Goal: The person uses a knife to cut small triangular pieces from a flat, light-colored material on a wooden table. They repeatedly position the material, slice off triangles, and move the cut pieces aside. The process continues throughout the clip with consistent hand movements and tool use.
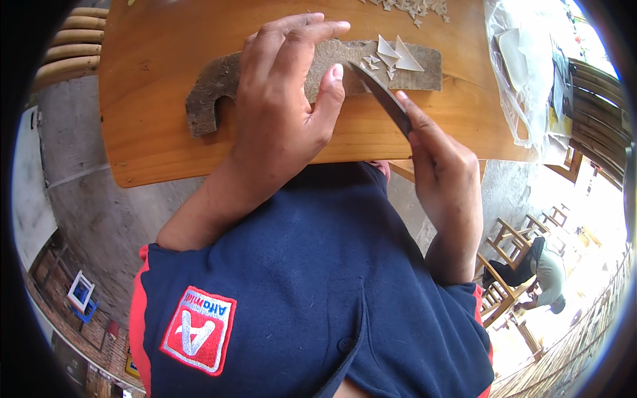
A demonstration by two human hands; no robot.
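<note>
A worn grey-brown wooden board (424, 74) with a hooked left end lies across the table. My left hand (282, 99) is over its middle, thumb and fingers spread, with nothing seen between them. My right hand (443, 156) grips a dark-bladed knife (385, 99), its handle mostly hidden in my fist. The blade slants up and left, its tip above the board near my left thumb. Just right of the tip lie larger pale triangular pieces (406, 56) and several tiny pale scraps (373, 61), all on the board.
The board rests on an orange-brown wooden table (166, 93). Many small pale triangles (415, 8) are scattered at its far edge. A clear plastic bag (507, 79) lies along the right side. Beyond, at right, a person (544, 272) bends among wooden chairs (511, 239).
</note>
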